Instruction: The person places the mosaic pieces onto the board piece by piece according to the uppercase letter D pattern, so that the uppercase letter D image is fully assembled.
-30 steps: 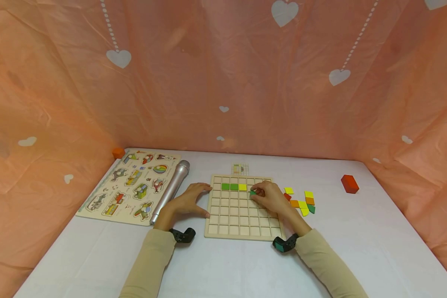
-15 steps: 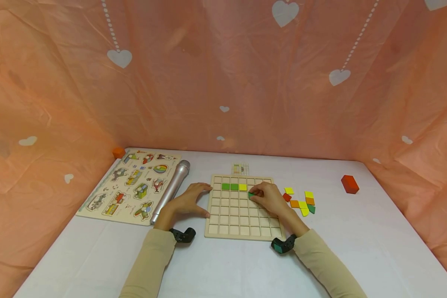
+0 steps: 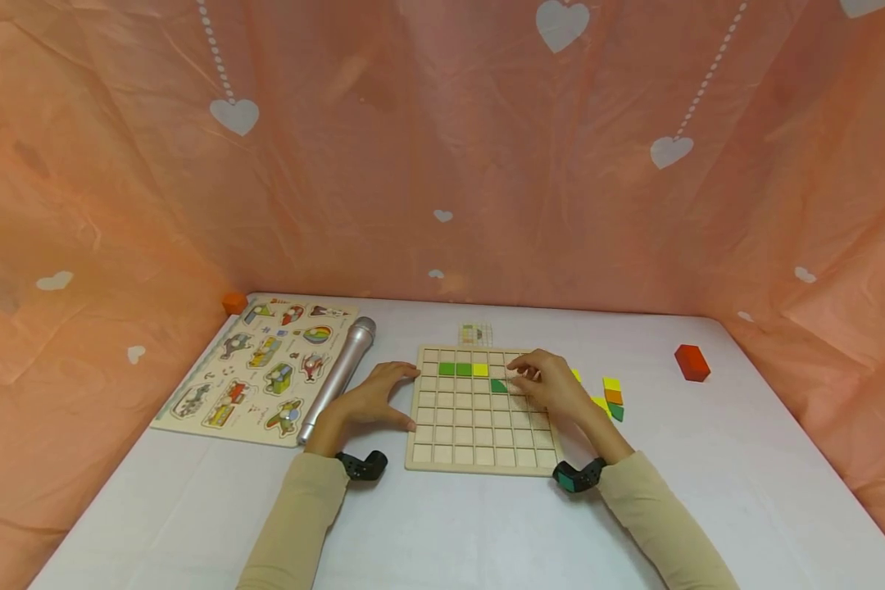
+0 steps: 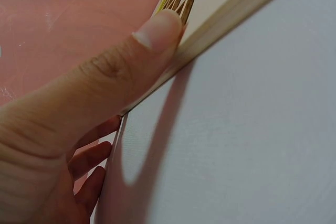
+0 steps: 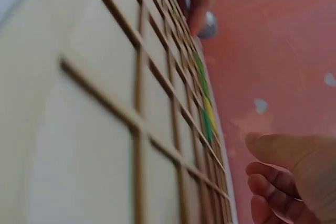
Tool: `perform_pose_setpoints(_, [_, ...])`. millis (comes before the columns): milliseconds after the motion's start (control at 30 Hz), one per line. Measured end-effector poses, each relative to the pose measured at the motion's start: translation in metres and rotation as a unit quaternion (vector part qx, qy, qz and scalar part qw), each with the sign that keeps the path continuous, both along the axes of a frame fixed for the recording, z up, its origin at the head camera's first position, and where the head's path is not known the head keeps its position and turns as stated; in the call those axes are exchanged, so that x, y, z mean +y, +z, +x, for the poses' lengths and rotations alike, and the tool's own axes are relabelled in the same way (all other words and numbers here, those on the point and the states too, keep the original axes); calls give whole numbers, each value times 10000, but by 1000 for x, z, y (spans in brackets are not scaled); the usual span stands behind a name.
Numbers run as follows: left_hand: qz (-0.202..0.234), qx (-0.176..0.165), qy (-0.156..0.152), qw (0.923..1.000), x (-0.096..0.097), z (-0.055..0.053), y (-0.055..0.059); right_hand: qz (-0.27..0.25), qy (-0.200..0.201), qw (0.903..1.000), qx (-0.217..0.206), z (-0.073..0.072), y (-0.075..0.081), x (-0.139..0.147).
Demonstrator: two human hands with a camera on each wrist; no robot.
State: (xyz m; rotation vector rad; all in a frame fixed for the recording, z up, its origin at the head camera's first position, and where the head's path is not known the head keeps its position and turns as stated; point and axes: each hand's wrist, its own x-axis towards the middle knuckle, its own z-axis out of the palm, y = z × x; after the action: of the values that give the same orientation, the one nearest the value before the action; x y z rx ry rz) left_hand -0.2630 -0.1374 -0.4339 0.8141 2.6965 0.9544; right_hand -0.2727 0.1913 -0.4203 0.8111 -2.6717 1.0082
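A wooden grid board [image 3: 483, 470] lies on the white table. In its second row sit two green square tiles [image 3: 455, 369] and a yellow square tile [image 3: 480, 370]. One row lower, to the right of the yellow one, is a green rounded tile [image 3: 498, 386]. My right hand [image 3: 549, 383] hovers over the board's right part, fingers bent, nothing between thumb and fingertips; the right wrist view also shows its thumb apart from the tiles. My left hand [image 3: 372, 397] rests against the board's left edge, thumb and fingers spread; its thumb [image 4: 160, 30] touches the rim in the left wrist view.
Loose yellow, orange and green tiles [image 3: 613, 397] lie right of the board, partly behind my right hand. A small patterned card [image 3: 475, 334] is beyond it. Leftward are a silver microphone [image 3: 339, 381] and a picture puzzle [image 3: 254, 434]. A red block [image 3: 692, 363] stands far right.
The green rounded tile, pinched in my right hand before, now lies on the board. My right hand has let go and moved slightly right and away. The left hand stays in place.
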Motion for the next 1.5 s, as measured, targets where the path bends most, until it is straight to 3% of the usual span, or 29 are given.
perform_pose_setpoints(267, [23, -36, 67, 10000, -4, 1, 1, 88, -461, 9985, 271, 4, 10, 38])
perform_pose_setpoints(500, [32, -74, 64, 9999, -4, 1, 0, 247, -856, 9959, -149, 6, 1, 62])
perform_pose_setpoints(733, [50, -59, 40, 10000, -4, 1, -1, 613, -978, 9917, -559, 7, -6, 68])
perform_pose_setpoints(1200, [13, -17, 34, 10000, -2, -1, -2, 467, -738, 9958, -266, 5, -5, 62])
perform_pose_setpoints(1400, [59, -63, 62, 9999, -1, -1, -1, 34, -35, 9995, 313, 4, -2, 41])
perform_pose_setpoints(1500, [83, -97, 83, 9999, -1, -1, -1, -19, 275, 9990, 349, 5, -2, 28])
